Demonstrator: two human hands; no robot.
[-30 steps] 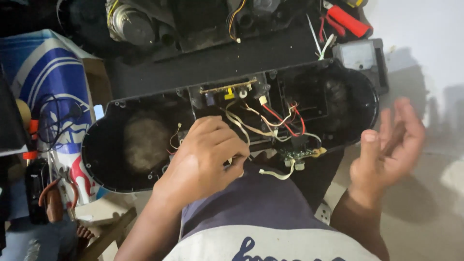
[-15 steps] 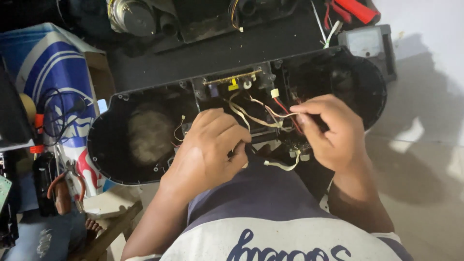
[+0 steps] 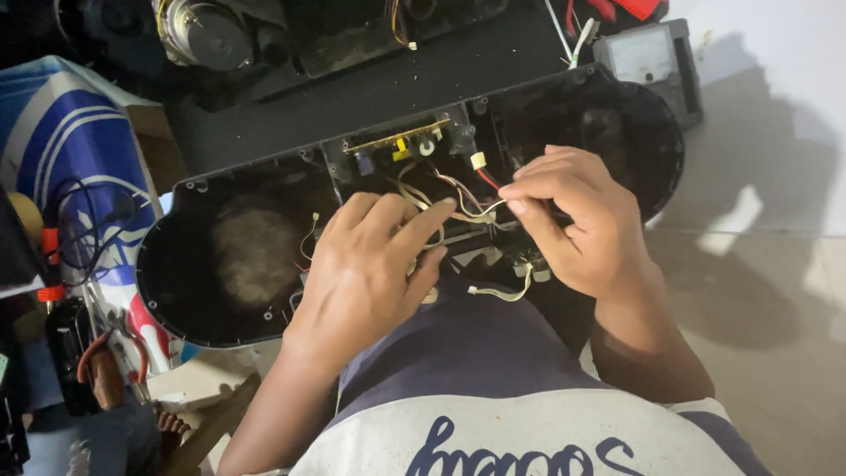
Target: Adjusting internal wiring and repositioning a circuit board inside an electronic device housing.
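Observation:
An opened black stereo housing (image 3: 220, 291) lies across my lap, with round speaker wells at both ends. A tangle of cream, red and brown wires (image 3: 467, 198) runs from its middle bay, below a small board with yellow parts (image 3: 397, 141). My right hand (image 3: 577, 225) pinches some of these wires between thumb and forefinger. My left hand (image 3: 370, 269) lies palm down over the middle bay, its forefinger stretched out and touching the wires. What sits under its palm is hidden. A loose cream lead (image 3: 498, 293) hangs by my shirt.
A grey meter with a dial (image 3: 648, 53) stands at the top right. A loose speaker (image 3: 198, 31) and other black casing parts lie beyond the housing. A blue and white bag (image 3: 70, 150) and red-handled pliers (image 3: 106, 353) are at the left. Pale floor (image 3: 775, 264) lies to the right.
My right hand came in from the open air at the right and closed on the wires. My left hand's fingers have stretched out from a curled pose.

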